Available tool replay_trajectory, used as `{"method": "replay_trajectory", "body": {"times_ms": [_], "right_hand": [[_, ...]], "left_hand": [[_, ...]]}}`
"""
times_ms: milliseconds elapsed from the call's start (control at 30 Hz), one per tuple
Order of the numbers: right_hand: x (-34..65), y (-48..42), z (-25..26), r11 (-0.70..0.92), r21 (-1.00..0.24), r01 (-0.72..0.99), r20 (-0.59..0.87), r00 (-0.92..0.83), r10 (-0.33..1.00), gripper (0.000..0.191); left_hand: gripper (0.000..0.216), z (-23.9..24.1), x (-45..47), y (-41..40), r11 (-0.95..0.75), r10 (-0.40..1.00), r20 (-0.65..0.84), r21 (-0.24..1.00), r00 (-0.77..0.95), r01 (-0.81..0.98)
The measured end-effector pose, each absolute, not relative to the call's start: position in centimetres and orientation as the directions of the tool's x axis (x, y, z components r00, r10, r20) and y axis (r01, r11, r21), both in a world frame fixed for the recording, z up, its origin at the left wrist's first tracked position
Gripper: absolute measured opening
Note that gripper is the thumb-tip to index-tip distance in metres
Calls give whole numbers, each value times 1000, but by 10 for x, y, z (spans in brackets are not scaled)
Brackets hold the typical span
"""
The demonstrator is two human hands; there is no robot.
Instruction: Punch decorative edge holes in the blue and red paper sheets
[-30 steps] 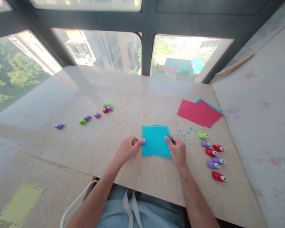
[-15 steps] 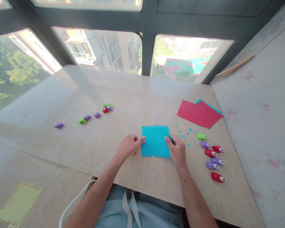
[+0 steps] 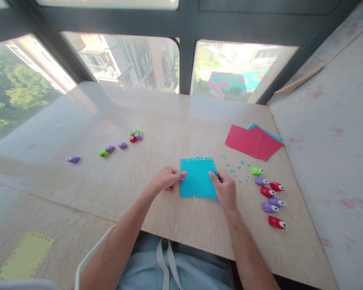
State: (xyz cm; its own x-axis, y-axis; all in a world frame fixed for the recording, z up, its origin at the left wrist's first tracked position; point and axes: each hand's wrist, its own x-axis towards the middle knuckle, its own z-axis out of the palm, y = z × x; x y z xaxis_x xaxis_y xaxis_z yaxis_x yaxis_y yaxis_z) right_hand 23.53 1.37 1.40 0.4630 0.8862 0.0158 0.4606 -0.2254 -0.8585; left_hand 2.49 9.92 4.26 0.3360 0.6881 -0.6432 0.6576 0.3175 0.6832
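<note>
A square sheet of blue paper [image 3: 198,181] with small cut-outs along its top, bottom and right edges is held just over the table. At its right edge my right hand [image 3: 225,189] pinches it, thumb on top; a small dark thing shows behind the thumb. My left hand [image 3: 167,178] is closed at the left edge around a small purple paper punch [image 3: 181,181], mostly hidden by the fingers. Tiny blue paper bits [image 3: 237,168] lie scattered to the right of the sheet.
Several red, purple and green punches with eyes [image 3: 269,192] lie at the right, more [image 3: 136,136] at the back left. Red paper sheets [image 3: 251,141] rest at the back right. A yellow punched sheet [image 3: 27,255] and a white cable [image 3: 87,257] are at the lower left.
My left hand has tilted and its thumb lies flatter over the purple punch at the paper's left edge. My right hand keeps its grip. The view has shifted slightly.
</note>
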Motion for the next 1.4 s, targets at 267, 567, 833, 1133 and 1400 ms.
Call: {"method": "replay_trajectory", "body": {"times_ms": [267,567,833,1133,1400], "right_hand": [[235,14,15,-210,-841,499,52,461,886,40],[234,13,17,-203,-841,501,62,463,884,39],[234,13,15,-185,-841,508,87,466,881,38],[234,12,14,-167,-838,519,108,458,882,39],[235,12,11,-161,-824,544,129,457,880,40]], "left_hand": [[49,35,24,102,306,699,-621,708,355,637],[47,41,30,101,199,751,-569,680,336,706],[44,46,35,102,86,776,-530,627,343,774],[43,47,37,103,43,799,-493,617,344,786],[43,57,38,107,95,751,-572,587,329,804]]}}
